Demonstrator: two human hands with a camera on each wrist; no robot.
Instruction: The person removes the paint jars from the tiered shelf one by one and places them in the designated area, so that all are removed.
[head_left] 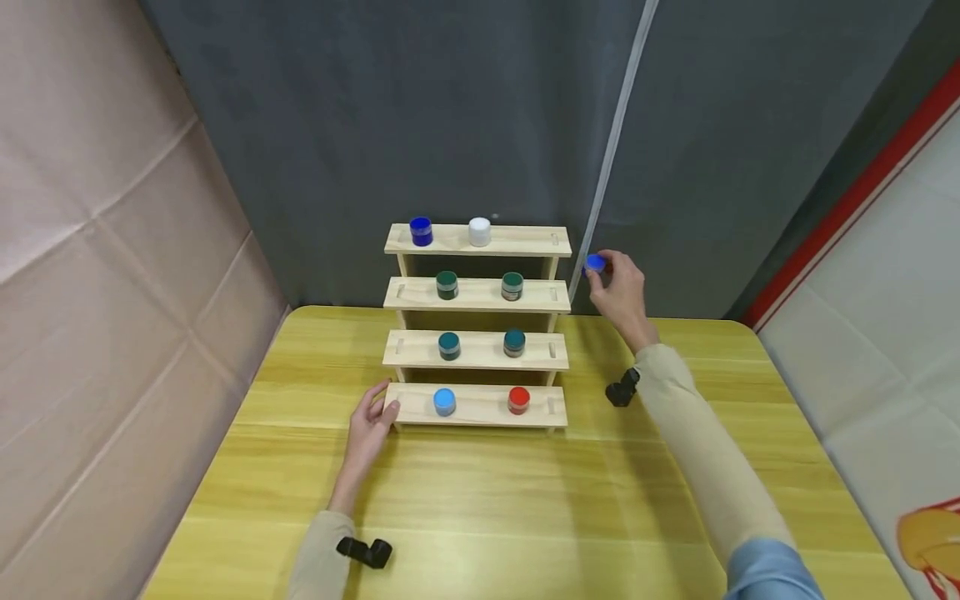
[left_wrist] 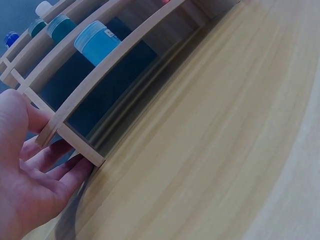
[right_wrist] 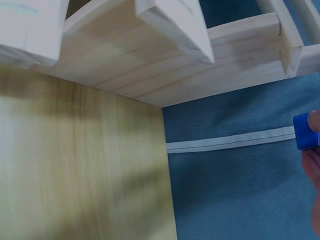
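Observation:
A four-tiered wooden display stand (head_left: 480,353) stands on the table, with two small paint jars on each tier. My left hand (head_left: 369,429) holds the left end of its lowest board, thumb on top and fingers around the side, as the left wrist view shows. Up beside the top tier, to its right, my right hand (head_left: 621,292) pinches a small blue paint jar (head_left: 595,263) between thumb and fingers. On the lowest board sit a light blue jar (head_left: 444,402) and a red jar (head_left: 518,400). The top board carries a dark blue jar (head_left: 421,232) and a white jar (head_left: 480,232).
Two dark green jars, one of them the left jar (head_left: 447,285), sit on the second tier from the top. Teal jars, including the right one (head_left: 514,342), sit below them. A dark curtain (head_left: 375,125) hangs behind the wooden table (head_left: 480,508).

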